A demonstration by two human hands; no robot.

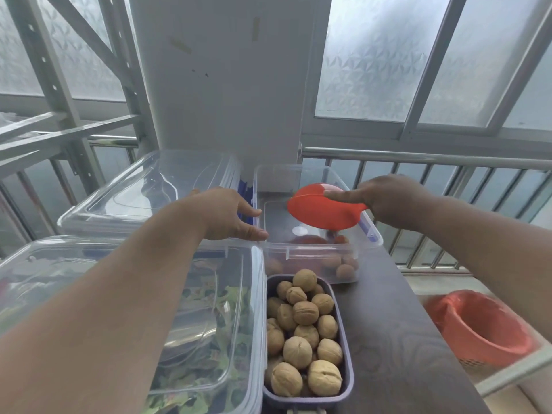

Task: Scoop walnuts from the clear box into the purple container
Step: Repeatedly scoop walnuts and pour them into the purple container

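The purple container (pixel 346 336) sits near the table's front, heaped with walnuts (pixel 304 333). Behind it stands the clear box (pixel 316 253) with a few walnuts (pixel 343 265) left at its near end. My right hand (pixel 385 201) holds a red scoop (pixel 324 209) by its handle, tilted over the open clear box with its underside toward me. Whether the scoop carries any walnuts is hidden. My left hand (pixel 230 215) rests on the left rim of the clear box, fingers spread along it.
A clear lidded box of green leaves (pixel 209 309) lies left of the purple container, with another clear lidded box (pixel 143 192) behind it. An orange basket (pixel 481 327) stands below the dark table's right edge (pixel 400 339). A white pillar and a railing are behind.
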